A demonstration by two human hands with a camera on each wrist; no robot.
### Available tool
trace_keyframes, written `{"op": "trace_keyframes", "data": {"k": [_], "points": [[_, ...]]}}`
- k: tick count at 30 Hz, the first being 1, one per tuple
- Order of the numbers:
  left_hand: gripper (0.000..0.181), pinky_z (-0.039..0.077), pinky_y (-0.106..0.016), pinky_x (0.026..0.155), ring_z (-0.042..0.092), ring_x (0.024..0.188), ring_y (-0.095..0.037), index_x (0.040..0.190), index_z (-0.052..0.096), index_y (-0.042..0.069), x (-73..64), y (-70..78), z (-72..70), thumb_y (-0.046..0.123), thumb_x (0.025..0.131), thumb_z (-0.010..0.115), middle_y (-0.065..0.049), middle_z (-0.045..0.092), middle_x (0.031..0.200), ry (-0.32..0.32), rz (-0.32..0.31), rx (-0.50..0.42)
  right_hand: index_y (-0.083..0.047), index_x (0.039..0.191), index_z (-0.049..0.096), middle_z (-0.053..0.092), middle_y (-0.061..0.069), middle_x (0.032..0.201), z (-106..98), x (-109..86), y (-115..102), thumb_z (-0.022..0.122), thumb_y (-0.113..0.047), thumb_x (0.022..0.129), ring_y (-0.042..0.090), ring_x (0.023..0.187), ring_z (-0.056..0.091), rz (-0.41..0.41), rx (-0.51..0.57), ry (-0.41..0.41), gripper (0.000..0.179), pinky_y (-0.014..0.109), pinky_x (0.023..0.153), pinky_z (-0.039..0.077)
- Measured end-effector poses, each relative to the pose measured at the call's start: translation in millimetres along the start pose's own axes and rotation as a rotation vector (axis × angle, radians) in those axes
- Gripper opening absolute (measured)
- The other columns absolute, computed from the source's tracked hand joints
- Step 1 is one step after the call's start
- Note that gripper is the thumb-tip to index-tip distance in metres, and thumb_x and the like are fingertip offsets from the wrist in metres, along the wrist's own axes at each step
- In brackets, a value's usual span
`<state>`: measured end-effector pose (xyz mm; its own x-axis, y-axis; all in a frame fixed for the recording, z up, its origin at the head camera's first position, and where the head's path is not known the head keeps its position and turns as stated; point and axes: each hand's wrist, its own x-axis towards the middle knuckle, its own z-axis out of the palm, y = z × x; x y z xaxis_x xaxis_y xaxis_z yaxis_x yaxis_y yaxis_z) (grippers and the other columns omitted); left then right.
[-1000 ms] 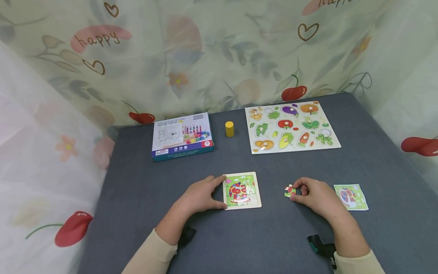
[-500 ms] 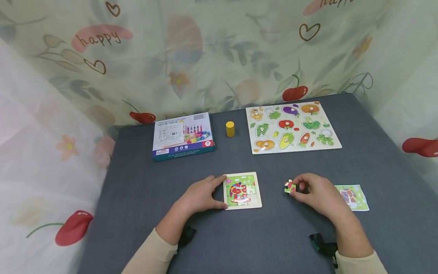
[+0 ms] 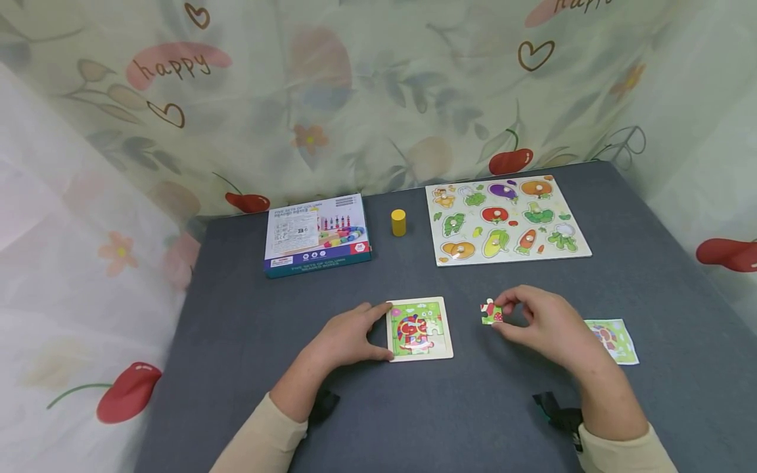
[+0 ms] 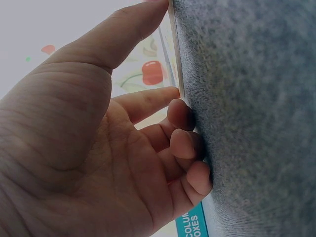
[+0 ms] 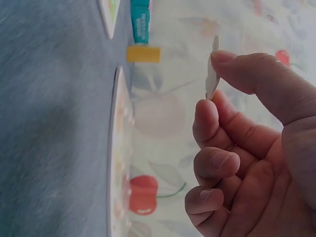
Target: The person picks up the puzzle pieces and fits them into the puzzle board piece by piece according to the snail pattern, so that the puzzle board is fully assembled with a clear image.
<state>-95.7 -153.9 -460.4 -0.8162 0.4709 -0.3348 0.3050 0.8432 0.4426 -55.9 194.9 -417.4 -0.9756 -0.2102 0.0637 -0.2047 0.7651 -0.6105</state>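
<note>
A square jigsaw board point(image 3: 420, 359) with a pale frame lies in the middle of the table, partly filled with a red and green picture; pale bare patches show at its right. My left hand point(image 3: 349, 338) rests at its left edge, index fingertip at the far corner and thumb tip at the near one. In the left wrist view, the other fingers point(image 4: 183, 144) curl down against the table. Between thumb and index finger, my right hand point(image 3: 547, 328) pinches a jigsaw piece point(image 3: 491, 313), red and green with a knob on top. The right wrist view shows this piece point(image 5: 212, 74) edge-on, raised over the table.
Behind are a blue-edged toy box point(image 3: 316, 235), a yellow cylinder point(image 3: 399, 223) and a vegetable peg puzzle board point(image 3: 508, 220). A picture card point(image 3: 618, 341) lies right of my right hand, partly covered by it. A printed curtain point(image 3: 378, 98) hangs behind the table.
My right hand has risen and moved left and away from me with the jigsaw piece, which has turned slightly. The left hand and the jigsaw board stay where they were.
</note>
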Motion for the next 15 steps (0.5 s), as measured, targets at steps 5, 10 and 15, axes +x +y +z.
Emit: {"op": "trace_keyframes", "data": {"k": [5, 10, 15], "points": [[0.095, 0.046, -0.038, 0.083, 0.054, 0.096, -0.018, 0.158, 0.043, 0.023, -0.3, 0.8, -1.2, 0.056, 0.079, 0.084, -0.003, 0.059, 0.12, 0.001, 0.0, 0.003, -0.016, 0.102, 0.072, 0.059, -0.003, 0.086, 2, 5.5, -12, 0.09, -0.018, 0.08, 0.014, 0.064, 0.043, -0.058, 0.006, -0.012, 0.028, 0.03, 0.056, 0.037], [0.095, 0.046, -0.037, 0.08, 0.054, 0.092, -0.017, 0.158, 0.043, 0.021, -0.3, 0.1, -1.4, 0.056, 0.079, 0.084, -0.002, 0.059, 0.116, 0.001, 0.015, 0.002, -0.016, 0.101, 0.071, 0.057, -0.007, 0.085, 6, 10.4, -23, 0.089, -0.017, 0.081, 0.011, 0.062, 0.042, -0.101, 0.027, -0.04, 0.027, 0.029, 0.057, 0.038], [0.096, 0.045, -0.035, 0.077, 0.054, 0.089, -0.017, 0.158, 0.044, 0.02, -0.9, 0.1, -1.2, 0.055, 0.079, 0.085, -0.001, 0.059, 0.112, 0.004, 0.021, -0.001, -0.016, 0.1, 0.071, 0.059, -0.008, 0.085, 17, 15.2, -30, 0.089, -0.017, 0.081, 0.009, 0.063, 0.043, -0.131, 0.043, -0.086, 0.026, 0.029, 0.058, 0.039]]}}
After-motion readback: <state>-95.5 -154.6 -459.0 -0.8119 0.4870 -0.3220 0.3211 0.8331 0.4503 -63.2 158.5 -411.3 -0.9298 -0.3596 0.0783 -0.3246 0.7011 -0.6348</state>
